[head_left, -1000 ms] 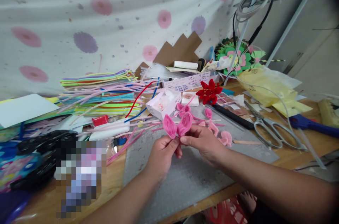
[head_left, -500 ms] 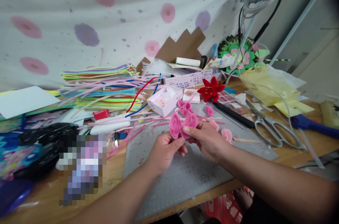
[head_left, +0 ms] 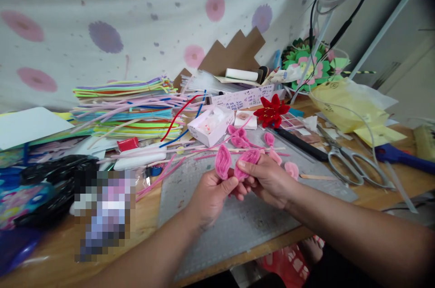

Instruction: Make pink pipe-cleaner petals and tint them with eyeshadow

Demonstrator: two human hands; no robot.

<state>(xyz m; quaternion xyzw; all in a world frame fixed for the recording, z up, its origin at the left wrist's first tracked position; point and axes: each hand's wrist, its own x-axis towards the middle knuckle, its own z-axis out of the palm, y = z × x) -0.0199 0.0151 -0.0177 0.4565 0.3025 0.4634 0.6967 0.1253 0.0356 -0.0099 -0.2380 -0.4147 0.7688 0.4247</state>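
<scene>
Between thumb and fingers, my left hand pinches the base of a pink pipe-cleaner petal, which stands upright. My right hand is closed on a second pink pipe-cleaner petal, its thumb lying across the front. The fingertips of both hands meet below the petals, so where the two stems run is hidden. Just behind them lie more looped pink petals on the grey cutting mat. To the right of my right hand is a pale pink petal.
Bundles of coloured pipe cleaners are stacked at the back left. A small white box and a red flower stand behind the hands. Large scissors and a wooden stick lie to the right. A black plastic bag is at left.
The right petal has tilted to the right, and the gap between the petal tips is wider. Both hands keep their hold. The view has shifted slightly.
</scene>
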